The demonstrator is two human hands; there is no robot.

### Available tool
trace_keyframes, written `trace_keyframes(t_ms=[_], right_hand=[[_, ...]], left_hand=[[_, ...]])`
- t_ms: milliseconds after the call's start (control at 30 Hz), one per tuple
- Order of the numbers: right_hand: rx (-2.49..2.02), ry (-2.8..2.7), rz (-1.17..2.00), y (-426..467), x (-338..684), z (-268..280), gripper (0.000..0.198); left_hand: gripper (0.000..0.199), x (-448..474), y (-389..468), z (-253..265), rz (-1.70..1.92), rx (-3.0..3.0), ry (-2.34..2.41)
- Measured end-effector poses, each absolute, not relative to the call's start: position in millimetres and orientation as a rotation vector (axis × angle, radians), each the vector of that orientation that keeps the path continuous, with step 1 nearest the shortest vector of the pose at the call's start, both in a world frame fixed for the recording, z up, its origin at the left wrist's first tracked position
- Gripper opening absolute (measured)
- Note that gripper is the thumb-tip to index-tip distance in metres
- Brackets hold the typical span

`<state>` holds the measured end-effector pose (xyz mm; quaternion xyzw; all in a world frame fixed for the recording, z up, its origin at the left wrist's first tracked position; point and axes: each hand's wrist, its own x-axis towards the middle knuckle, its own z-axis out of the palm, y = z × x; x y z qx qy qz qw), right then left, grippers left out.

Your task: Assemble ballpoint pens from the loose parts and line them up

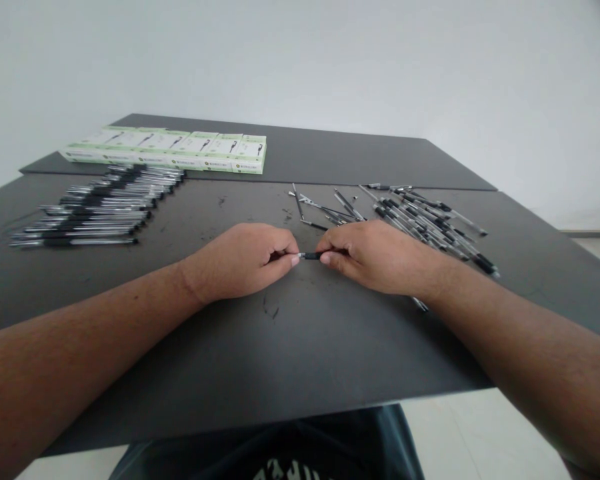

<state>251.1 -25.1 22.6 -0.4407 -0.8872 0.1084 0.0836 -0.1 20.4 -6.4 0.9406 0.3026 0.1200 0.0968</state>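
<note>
Between my two hands a pen [311, 256] with a black grip lies level, just above the middle of the dark table. My left hand [250, 260] pinches its silvery tip end between thumb and forefinger. From the other side, thumb and fingers of my right hand [367, 257] are closed on the black grip; the pen's rear end is hidden by that hand. Beyond my right hand lies a loose pile of pens [425, 223], with a few thin refills or pen parts [330, 212] scattered at its left.
Rows of pens [100, 207] lie side by side at the left. Behind them, several white and green boxes [180, 150] stand in a line. Dark marks [271, 308] dot the table [240, 380], whose near edge runs close to my body. A pale wall rises behind.
</note>
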Motion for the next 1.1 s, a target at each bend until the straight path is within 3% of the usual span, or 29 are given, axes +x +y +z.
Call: trace_keyframes(t_ms=[1100], right_hand=[[-1.358,-2.596,0.329,-25.0,251.7,22.7,0.024]], left_hand=[[0.03,-1.3,21.0,-7.2,0.361,2.796,0.905]])
